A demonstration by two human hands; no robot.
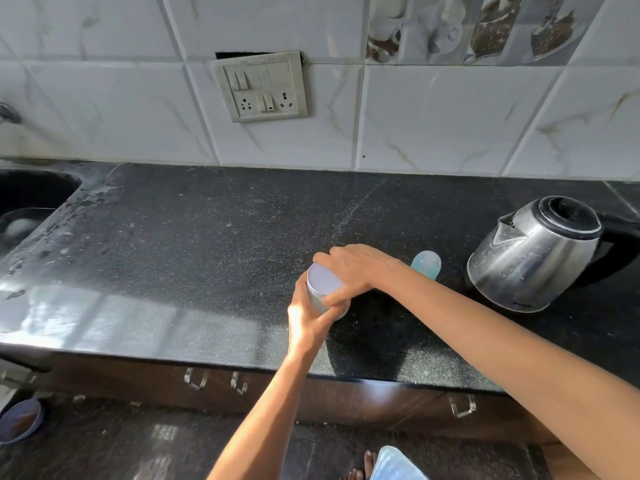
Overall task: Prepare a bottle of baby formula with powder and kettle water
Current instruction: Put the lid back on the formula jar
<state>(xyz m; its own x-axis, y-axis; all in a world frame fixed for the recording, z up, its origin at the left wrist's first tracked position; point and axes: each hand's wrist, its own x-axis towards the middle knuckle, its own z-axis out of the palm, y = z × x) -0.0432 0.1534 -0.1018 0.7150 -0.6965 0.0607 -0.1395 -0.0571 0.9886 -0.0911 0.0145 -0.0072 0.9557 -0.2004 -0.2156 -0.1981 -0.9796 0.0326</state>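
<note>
A small round container with a pale lid stands on the black counter. My left hand grips its body from below and the left. From above, my right hand curls its fingers and thumb around the rim of the lid. Just behind my right wrist, a baby bottle with a clear, bluish dome cap is partly hidden. A steel electric kettle with a black lid and handle sits at the right of the counter.
A dark sink lies at the far left with wet splashes beside it. A switchboard with sockets is on the tiled wall. Cabinet handles run below the counter edge. A bowl sits on the floor.
</note>
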